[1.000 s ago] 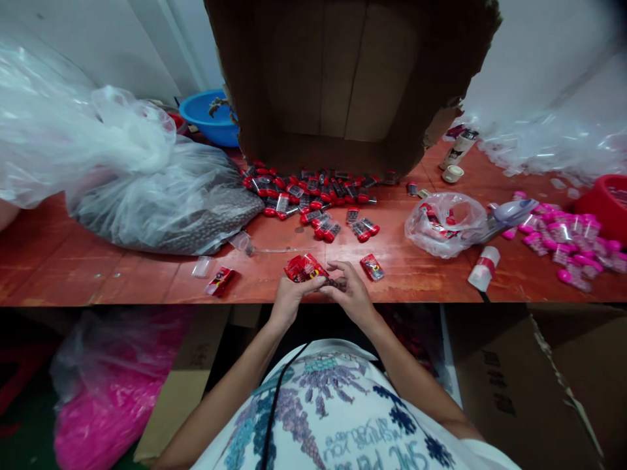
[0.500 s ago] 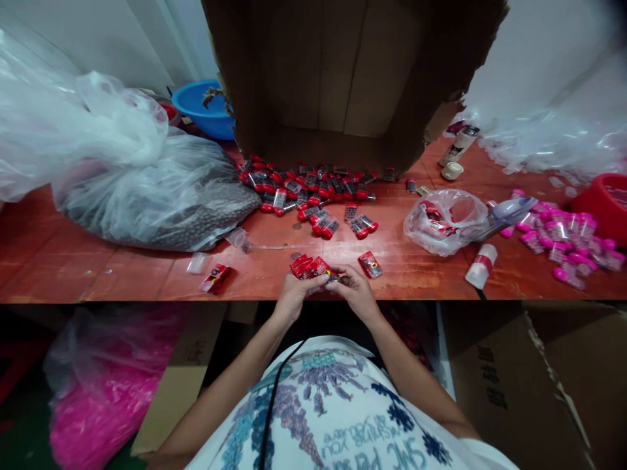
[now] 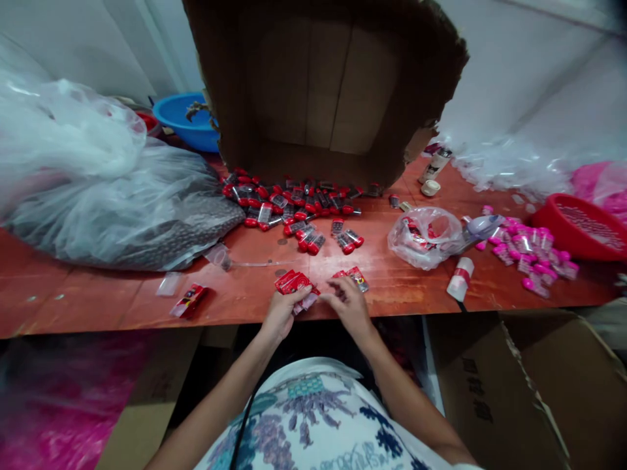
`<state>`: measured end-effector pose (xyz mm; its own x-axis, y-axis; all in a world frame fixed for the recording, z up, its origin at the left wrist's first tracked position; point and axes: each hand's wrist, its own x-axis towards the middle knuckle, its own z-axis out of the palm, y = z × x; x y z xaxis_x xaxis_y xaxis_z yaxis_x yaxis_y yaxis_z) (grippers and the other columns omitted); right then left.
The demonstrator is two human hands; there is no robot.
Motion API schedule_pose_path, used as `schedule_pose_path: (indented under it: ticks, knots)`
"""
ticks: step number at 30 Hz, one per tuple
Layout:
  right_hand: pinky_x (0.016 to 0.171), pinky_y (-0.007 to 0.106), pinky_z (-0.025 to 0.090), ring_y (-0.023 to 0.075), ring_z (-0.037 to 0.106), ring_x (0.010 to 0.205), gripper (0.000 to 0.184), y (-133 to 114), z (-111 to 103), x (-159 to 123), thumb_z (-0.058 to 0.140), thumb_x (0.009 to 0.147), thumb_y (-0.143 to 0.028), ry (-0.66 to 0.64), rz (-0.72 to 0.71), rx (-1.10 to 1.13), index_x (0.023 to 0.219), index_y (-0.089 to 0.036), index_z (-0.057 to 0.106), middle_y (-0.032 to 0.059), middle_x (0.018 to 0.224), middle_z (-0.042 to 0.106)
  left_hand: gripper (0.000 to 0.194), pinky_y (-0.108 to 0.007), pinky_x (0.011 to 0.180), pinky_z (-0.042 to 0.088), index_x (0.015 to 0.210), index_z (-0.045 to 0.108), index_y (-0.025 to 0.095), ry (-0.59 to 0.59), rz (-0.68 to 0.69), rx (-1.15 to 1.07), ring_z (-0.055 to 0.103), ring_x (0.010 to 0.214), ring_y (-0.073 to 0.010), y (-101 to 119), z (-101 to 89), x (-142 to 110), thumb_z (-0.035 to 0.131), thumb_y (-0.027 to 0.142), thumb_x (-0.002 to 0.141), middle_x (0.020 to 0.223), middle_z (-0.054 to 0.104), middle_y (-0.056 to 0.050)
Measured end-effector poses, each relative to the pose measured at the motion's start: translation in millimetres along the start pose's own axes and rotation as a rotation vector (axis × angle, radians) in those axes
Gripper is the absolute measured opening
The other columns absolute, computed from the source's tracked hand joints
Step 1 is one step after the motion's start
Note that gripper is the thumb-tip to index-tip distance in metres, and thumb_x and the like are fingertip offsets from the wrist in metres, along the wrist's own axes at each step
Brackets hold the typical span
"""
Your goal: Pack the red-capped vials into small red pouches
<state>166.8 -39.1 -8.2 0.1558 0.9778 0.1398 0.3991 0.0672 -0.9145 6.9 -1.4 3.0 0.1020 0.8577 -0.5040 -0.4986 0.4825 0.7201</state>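
Observation:
My left hand [image 3: 281, 311] is closed on a fanned bunch of small red printed packets [image 3: 292, 282] at the table's front edge. Just to its right, my right hand [image 3: 351, 308] has its thumb and fingers apart, with nothing visible between them. Beyond those fingers lie more red packets [image 3: 360, 279], partly hidden by the hand. Another red packet [image 3: 190, 301] rests on the table to the left. Small clear containers with red caps and dark contents [image 3: 313, 243] lie in front of a large pile of the same kind.
An open cardboard box [image 3: 323, 147] stands behind the pile. At left are a filled plastic bag [image 3: 161, 209] and a blue basin [image 3: 183, 127]. Rightward sit a bag of red packets [image 3: 424, 238], a white bottle [image 3: 460, 279], pink-capped containers [image 3: 533, 251] and a red basket [image 3: 578, 228].
My right hand has come away from the bunch, and its fingers have parted. More red packets now lie beside the one on the right. The camera view has shifted.

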Motion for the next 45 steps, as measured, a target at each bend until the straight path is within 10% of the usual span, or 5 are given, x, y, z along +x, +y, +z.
schedule_pose_path:
  ticks: [10,18,23,32,45]
  knots:
    - [0.074,0.031,0.048,0.0188,0.062,0.08,0.023,-14.4,24.8,25.8,0.051,0.088,-0.029,-0.175,-0.098,-0.053,0.108,-0.027,0.062,0.0017,0.088,0.068,0.031,-0.026,0.061,0.055,0.076,0.07,0.011,-0.012,0.106,-0.084,0.069,0.065,-0.0187,8.8,-0.2,8.2,0.083,0.009,0.048,0.07,0.072,-0.005]
    - [0.095,0.039,0.04,0.025,0.054,0.109,0.036,27.5,-28.7,100.5,0.047,0.085,-0.013,-0.074,-0.228,-0.524,0.118,-0.02,0.062,0.0109,0.12,0.062,0.019,-0.025,0.066,0.057,0.072,0.067,0.01,0.119,0.008,-0.234,0.067,0.063,-0.0148,16.1,-3.7,17.5,0.076,0.001,0.057,0.071,0.071,-0.005]
    - [0.093,0.036,0.041,0.0234,0.054,0.108,0.042,46.7,-45.8,123.8,0.044,0.085,-0.006,-0.27,-0.315,-0.702,0.12,-0.02,0.061,0.0092,0.118,0.063,0.016,-0.026,0.059,0.057,0.067,0.064,0.011,0.161,-0.055,-0.252,0.065,0.058,-0.0148,16.0,-11.4,17.8,0.071,-0.002,0.061,0.066,0.068,-0.005]
    - [0.097,0.04,0.039,0.0248,0.052,0.11,0.026,23.9,-20.9,121.2,0.058,0.085,-0.017,-0.505,-0.511,-0.723,0.109,-0.02,0.065,0.0096,0.115,0.063,0.014,-0.021,0.053,0.056,0.07,0.064,0.01,0.255,-0.15,-0.351,0.064,0.053,-0.0119,19.1,-9.8,18.5,0.062,-0.004,0.074,0.064,0.066,-0.005]
    - [0.068,0.027,0.049,0.016,0.06,0.075,0.026,-35.3,30.1,10.3,0.054,0.088,-0.037,-0.171,-0.068,0.029,0.106,-0.021,0.064,0.0044,0.09,0.065,0.016,-0.024,0.054,0.055,0.069,0.062,0.009,0.229,-0.155,-0.469,0.063,0.052,-0.0122,27.9,-12.3,16.5,0.056,-0.001,0.08,0.062,0.065,-0.004]
